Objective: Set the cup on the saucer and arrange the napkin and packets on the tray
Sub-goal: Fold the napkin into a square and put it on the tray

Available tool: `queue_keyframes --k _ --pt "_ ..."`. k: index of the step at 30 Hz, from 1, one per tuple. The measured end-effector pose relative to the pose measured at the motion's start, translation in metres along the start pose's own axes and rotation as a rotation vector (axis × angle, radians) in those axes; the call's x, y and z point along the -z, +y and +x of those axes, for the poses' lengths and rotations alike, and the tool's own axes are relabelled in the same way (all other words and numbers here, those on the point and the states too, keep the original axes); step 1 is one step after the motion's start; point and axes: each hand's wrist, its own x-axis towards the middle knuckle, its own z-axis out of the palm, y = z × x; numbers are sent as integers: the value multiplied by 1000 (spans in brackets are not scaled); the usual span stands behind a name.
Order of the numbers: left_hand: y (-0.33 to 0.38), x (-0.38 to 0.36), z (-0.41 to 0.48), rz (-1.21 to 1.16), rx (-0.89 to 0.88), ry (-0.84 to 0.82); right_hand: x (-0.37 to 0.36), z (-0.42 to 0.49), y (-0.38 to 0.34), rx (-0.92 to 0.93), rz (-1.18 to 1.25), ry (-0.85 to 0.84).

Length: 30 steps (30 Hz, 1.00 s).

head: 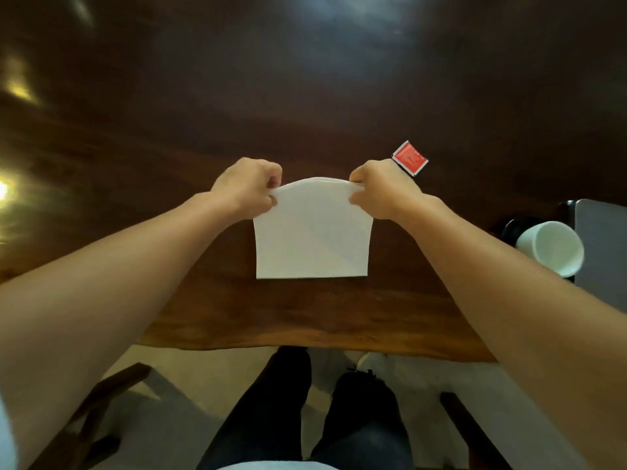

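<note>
A white paper napkin [311, 232] lies in front of me on the dark wooden table [237, 106], its far edge lifted. My left hand [247, 186] pinches its far left corner and my right hand [380, 188] pinches its far right corner. A red packet [410, 158] with a white border lies on the table just beyond my right hand. At the right edge a white cup [551, 247] stands on a dark saucer [512, 230]. A grey tray [604, 239] shows beside the cup, cut off by the frame.
The table's near edge [305, 347] runs across below the napkin. My legs in dark trousers [305, 418] are under it. Dark wooden chair frames [98, 412] stand on the pale floor at both sides. Light glare spots the tabletop at the left and far side.
</note>
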Motion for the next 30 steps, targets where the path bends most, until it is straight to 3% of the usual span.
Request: queue_keyframes --k 6,11,13,16,18,21,24,26,30 --pt "7 84 -26 -31 -283 263 52 -40 -2 204 86 431" --pt "-12 51 -53 34 -408 409 7 -63 8 268 77 621" --pt "-27 11 -58 76 -389 393 -32 -65 14 213 8 571" --pt "-47 -46 -68 163 -296 104 -88 -76 20 116 -85 277" --pt "-56 -71 -79 202 -325 -72 -114 -89 23 81 -95 85" --pt "-61 -78 -83 129 -362 -214 -128 -100 24 38 -21 -16" --pt "-61 -61 -72 -150 -232 -233 -111 -87 27 -44 148 -8" --pt "-59 -47 -54 -400 -50 -121 -93 -67 28 -132 304 89" --pt "-51 -46 -4 -673 255 68 -80 -24 28 -391 547 307"
